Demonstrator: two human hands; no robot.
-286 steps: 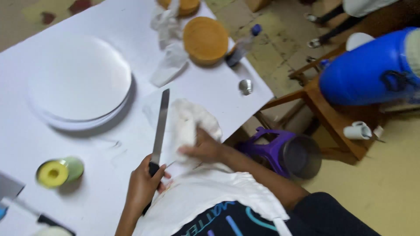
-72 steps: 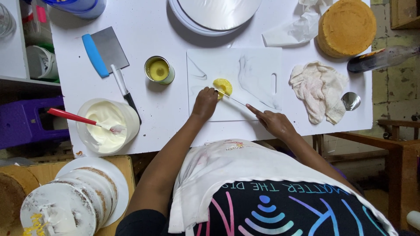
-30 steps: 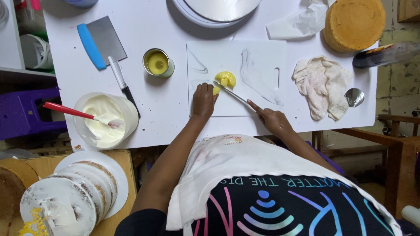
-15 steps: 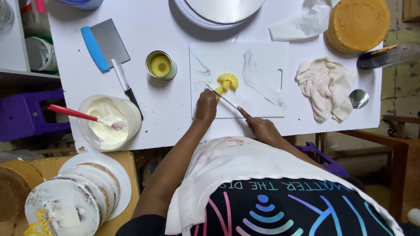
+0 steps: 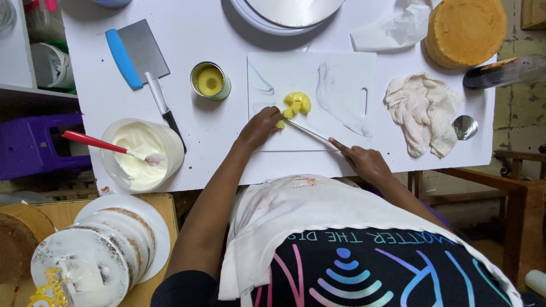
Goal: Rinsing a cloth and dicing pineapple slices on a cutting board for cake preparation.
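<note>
Since a moment ago more yellow fruit [image 5: 297, 103] lies sliced; left hand [image 5: 259, 127] pinches it steady at nine o'clock; right hand [image 5: 364, 162] grips the knife [image 5: 310, 132], cutting on the board [image 5: 341, 68].

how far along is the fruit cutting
Done: several yellow fruit chunks lie cut on the white board. In hand: the left hand steadies a piece while the right hand holds the knife against it. Left: that piece; the open can shows yellow inside.
</note>
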